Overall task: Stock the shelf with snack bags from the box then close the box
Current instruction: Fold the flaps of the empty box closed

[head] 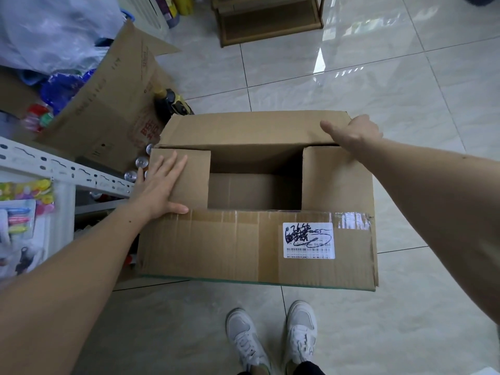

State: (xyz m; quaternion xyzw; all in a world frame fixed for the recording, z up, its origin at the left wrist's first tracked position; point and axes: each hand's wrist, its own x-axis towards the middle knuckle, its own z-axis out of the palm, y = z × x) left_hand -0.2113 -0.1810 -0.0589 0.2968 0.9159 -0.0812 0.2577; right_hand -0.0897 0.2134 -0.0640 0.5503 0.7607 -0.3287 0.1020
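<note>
Closing step on brown cardboard box, seemingly empty. Left hand, spread, flattens the left flap. Right hand grips the far flap; fold it down next.

Two boxes, two hands

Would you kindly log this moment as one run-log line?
stage: closing box | left hand: flat on left side flap | right hand: on far flap | box interior: looks empty | near flap: still out
</note>
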